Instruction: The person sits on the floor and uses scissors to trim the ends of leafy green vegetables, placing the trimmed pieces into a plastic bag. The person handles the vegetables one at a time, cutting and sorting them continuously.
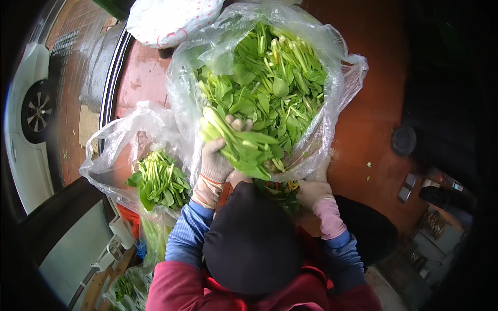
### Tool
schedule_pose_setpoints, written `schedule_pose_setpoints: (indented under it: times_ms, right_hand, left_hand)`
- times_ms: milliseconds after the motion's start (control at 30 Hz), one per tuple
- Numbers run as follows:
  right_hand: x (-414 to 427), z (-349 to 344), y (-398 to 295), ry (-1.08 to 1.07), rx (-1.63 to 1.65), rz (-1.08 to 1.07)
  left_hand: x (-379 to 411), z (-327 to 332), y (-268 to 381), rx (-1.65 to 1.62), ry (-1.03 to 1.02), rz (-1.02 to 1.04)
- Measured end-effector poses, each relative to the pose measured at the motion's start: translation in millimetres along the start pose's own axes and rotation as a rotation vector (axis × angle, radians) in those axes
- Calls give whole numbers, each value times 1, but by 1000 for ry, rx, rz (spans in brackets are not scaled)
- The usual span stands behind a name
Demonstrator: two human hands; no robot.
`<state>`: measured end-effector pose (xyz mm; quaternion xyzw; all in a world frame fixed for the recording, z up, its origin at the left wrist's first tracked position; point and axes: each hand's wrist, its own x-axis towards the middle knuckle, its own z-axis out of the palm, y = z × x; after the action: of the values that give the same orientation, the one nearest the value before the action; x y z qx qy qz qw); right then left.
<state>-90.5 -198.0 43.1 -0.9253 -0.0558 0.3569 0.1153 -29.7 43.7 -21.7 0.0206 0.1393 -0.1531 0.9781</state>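
Observation:
My left hand (218, 157), in a pale knit glove, grips a bunch of leafy greens (241, 145) with thick pale stems, above the near left edge of a large clear plastic bag (338, 112). Loose leafy greens (268, 85) fill that bag. My right hand (316, 192), also gloved, is curled at the bag's near right edge; whether it holds anything is unclear. Darker leaves (286, 196) and a bit of yellow and red lie just left of it, partly hidden by a black cap (251, 241). At left, a smaller plastic bag (107, 132) holds more greens (161, 179).
A white bag with red dots (171, 21) stands at the top. Leaf scraps (368, 164) lie on the reddish-brown floor (365, 128) at right, near a dark round object (403, 140). More bagged greens (126, 287) sit at lower left. A door track (113, 74) and a parked car (29, 155) are farther left.

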Motion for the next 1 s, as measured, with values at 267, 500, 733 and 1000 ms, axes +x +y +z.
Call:
schedule_pose_setpoints:
  times_ms: [267, 500, 733, 1000]
  right_hand:
    - [11, -62, -79, 466, 635, -195]
    - [41, -26, -87, 449, 180, -181]
    - [8, -12, 0, 281, 105, 333]
    - [3, -57, -56, 206, 748, -201]
  left_hand:
    - [-9, 7, 0, 80, 14, -22]
    - [-17, 17, -8, 266, 1, -43]
    - [-12, 19, 0, 236, 96, 79]
    - [-2, 22, -12, 1256, 393, -90]
